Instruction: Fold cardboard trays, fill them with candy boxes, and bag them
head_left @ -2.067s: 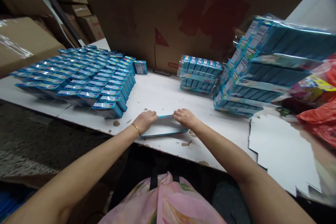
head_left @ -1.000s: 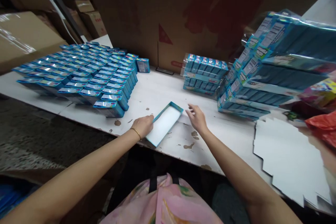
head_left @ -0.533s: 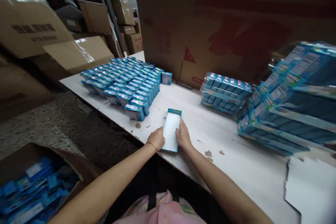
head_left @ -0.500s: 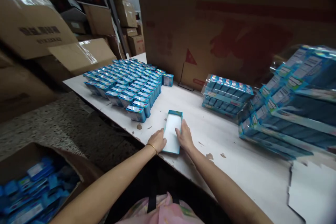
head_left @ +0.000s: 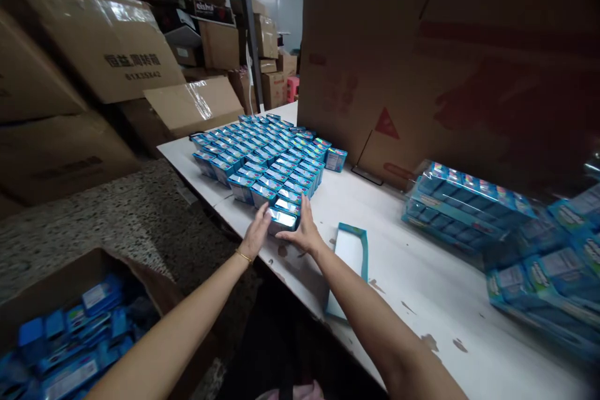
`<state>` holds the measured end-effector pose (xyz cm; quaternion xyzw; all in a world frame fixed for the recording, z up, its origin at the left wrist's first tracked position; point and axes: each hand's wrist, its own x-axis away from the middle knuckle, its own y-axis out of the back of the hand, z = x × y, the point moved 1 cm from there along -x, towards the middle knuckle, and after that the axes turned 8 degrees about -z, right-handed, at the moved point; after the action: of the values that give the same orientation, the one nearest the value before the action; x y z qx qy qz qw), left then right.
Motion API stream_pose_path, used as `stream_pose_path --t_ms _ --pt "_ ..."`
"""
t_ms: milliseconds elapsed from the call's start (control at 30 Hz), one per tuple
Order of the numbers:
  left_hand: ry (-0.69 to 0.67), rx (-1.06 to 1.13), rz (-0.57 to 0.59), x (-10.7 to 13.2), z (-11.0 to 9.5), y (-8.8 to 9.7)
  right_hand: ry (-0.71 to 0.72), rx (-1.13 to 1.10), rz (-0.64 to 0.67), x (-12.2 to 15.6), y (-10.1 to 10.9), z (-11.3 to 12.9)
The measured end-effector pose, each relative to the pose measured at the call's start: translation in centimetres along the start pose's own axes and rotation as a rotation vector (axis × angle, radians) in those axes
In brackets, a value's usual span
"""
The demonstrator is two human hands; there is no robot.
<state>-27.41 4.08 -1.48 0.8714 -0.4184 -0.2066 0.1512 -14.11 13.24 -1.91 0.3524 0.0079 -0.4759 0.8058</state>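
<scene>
Small blue boxes (head_left: 262, 153) stand upright in close rows on the white table (head_left: 384, 275). My left hand (head_left: 255, 234) presses against the left side of the nearest blue box (head_left: 282, 219). Around its right side and near face curls my right hand (head_left: 304, 228), with the thumb in front and the fingers reaching back along the row. Both hands grip the front boxes between them, and these still stand at the end of the group. A shallow blue tray (head_left: 344, 247) with a white inside lies beside my right forearm, which covers part of it.
Clear-wrapped packs of blue boxes (head_left: 464, 206) stand at the right, with more stacked packs (head_left: 553, 275) nearer. A large cardboard sheet (head_left: 356, 62) rises behind the table. An open carton (head_left: 140, 281) of blue boxes sits lower left; cartons (head_left: 131, 56) are piled behind.
Both hands have let go of the tray and moved left and away to the nearest blue boxes. The tray stays on the table. The view has turned left.
</scene>
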Motion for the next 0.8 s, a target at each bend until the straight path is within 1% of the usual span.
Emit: stream_pose_path --t_ms 67,133,267,300,367,433,533,600,733,800 --pt "0.018 0.077 0.045 -0.4 0.6 -0.8 0.028 0.001 -0.043 -0.2 -0.1 -0.6" --pt "0.019 0.108 0.068 -0.3 1.0 -1.1 0.073 -0.011 -0.028 -0.4 0.9 -1.1" --pt "0.007 0.16 0.113 -0.7 1.1 -1.2 0.142 -0.044 0.195 -1.0 3.7 -1.6" --pt "0.003 0.171 0.11 -1.0 1.0 -1.4 0.138 -0.044 0.234 -1.1 4.2 -1.6" --pt "0.008 0.155 0.084 -1.6 0.8 -1.8 0.11 -0.052 0.26 -1.3 4.7 -1.6" --pt "0.038 0.122 0.051 -1.9 0.6 -2.3 0.068 -0.109 0.242 -1.2 4.7 -1.7" --pt "0.059 0.082 0.063 -1.7 0.5 -2.9 0.004 -0.217 0.209 -0.7 4.1 -2.3" --pt "0.046 0.09 0.056 -1.4 0.6 -3.0 -0.019 -0.224 0.204 -0.4 3.5 -2.7" --pt "0.07 0.321 0.026 -1.6 0.9 -3.4 0.006 -0.249 0.192 -0.6 2.4 -3.2" --pt "0.091 0.364 0.013 -2.2 1.3 -3.7 0.018 -0.281 0.177 -1.1 2.2 -3.3"
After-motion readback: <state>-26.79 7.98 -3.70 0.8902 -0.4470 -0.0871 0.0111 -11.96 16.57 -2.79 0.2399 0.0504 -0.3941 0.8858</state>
